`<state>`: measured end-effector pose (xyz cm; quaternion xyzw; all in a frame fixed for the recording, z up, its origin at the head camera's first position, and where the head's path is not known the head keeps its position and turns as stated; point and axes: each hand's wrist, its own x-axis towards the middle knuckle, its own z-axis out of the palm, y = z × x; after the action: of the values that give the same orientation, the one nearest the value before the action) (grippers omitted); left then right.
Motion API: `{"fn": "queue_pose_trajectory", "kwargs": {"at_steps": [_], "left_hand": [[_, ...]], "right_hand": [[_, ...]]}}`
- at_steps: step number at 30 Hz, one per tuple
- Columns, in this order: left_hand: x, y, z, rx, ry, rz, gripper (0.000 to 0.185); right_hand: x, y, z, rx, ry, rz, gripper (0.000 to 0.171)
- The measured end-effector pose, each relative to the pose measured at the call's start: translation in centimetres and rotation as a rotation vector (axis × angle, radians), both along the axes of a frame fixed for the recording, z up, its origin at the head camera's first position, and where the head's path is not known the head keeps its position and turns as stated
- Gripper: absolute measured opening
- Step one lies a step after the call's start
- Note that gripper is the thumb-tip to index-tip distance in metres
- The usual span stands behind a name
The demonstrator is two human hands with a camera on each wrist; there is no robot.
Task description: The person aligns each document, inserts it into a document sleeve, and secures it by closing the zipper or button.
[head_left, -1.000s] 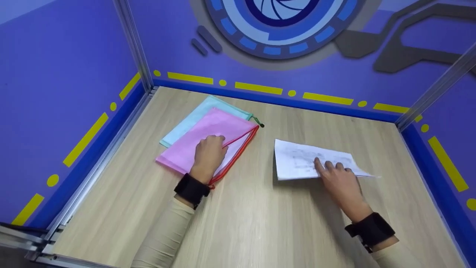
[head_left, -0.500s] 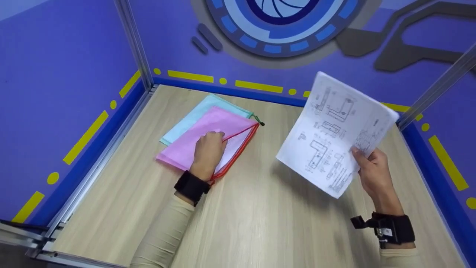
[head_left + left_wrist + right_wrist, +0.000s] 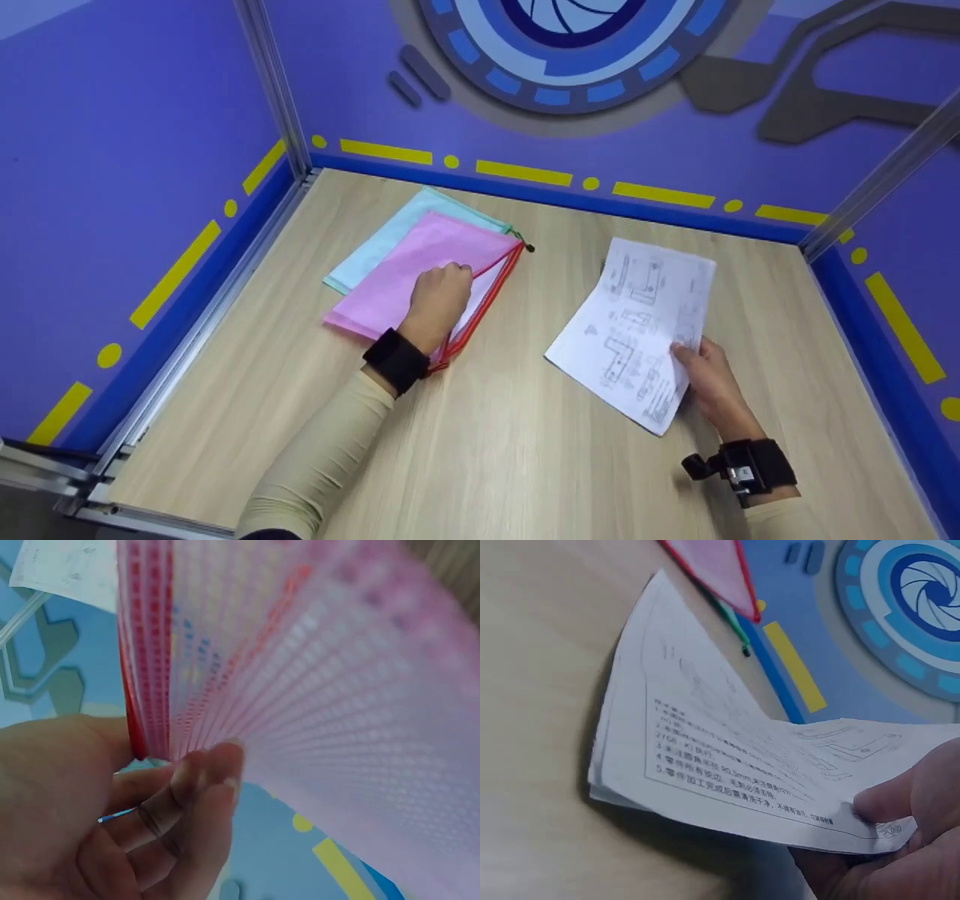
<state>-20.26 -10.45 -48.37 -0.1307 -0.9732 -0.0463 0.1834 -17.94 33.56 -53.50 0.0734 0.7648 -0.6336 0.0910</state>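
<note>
A pink mesh zipper pouch (image 3: 405,262) with a red zipper edge lies at the left of the table, its mouth parted along the zipper. My left hand (image 3: 441,304) pinches the pouch's upper edge near the opening; the left wrist view shows the mesh gathered between thumb and fingers. Under it, partly covered, is a light green pouch (image 3: 375,240) with a dark green zipper pull. On the right, my right hand (image 3: 712,386) holds a small stack of printed drawing sheets (image 3: 634,330) by its right edge, thumb on top, fingers beneath. The sheets are bent and tilted.
The wooden tabletop (image 3: 480,450) is bordered by blue-purple printed panels (image 3: 150,150) at the back and sides. Metal frame posts (image 3: 274,90) stand at the corners. Each wrist wears a black strap (image 3: 757,469).
My right hand has picked up the sheets, raised and turned them drawing side up, then lowered them slightly. My left hand has shifted a little right with the pouch edge.
</note>
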Motion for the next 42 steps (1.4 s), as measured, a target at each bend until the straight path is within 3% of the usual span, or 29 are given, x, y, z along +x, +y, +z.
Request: {"fn": "queue_pose_trajectory", "kwargs": {"at_steps": [2,4,15,17,22,28,36,42], "left_hand": [[0.0,0.3,-0.3,-0.032,-0.008,-0.019,0.015],[0.0,0.6,-0.5,-0.067,-0.020,-0.033,0.014],[0.0,2.1,-1.2,-0.058,-0.044,-0.018,0.011],[0.0,2.3,-1.1,-0.045,-0.075,-0.018,0.013],[0.0,3.1,-0.9,-0.029,-0.182,-0.028,0.040],[0.8,4.3,-1.1,-0.007,-0.253,-0.087,0.037],[1.4,5.4,-1.7,-0.015,-0.228,-0.116,0.042],[1.3,5.8,-2.2,0.017,-0.196,-0.109,0.046]], "right_hand": [[-0.1,0.4,-0.6,0.072,-0.003,0.008,0.047],[-0.2,0.6,-1.0,0.076,-0.008,0.012,0.047],[-0.3,-2.0,-0.7,-0.238,-0.114,-0.007,0.052],[-0.1,-3.0,-0.6,-0.284,-0.126,-0.010,0.051],[0.4,-5.6,-0.1,-0.366,-0.140,-0.021,0.048],[0.8,-8.1,-0.2,-0.371,-0.128,0.012,0.048],[1.2,-9.8,-1.1,-0.376,-0.169,0.029,0.043],[1.1,-10.6,-1.5,-0.371,-0.140,0.058,0.038]]}}
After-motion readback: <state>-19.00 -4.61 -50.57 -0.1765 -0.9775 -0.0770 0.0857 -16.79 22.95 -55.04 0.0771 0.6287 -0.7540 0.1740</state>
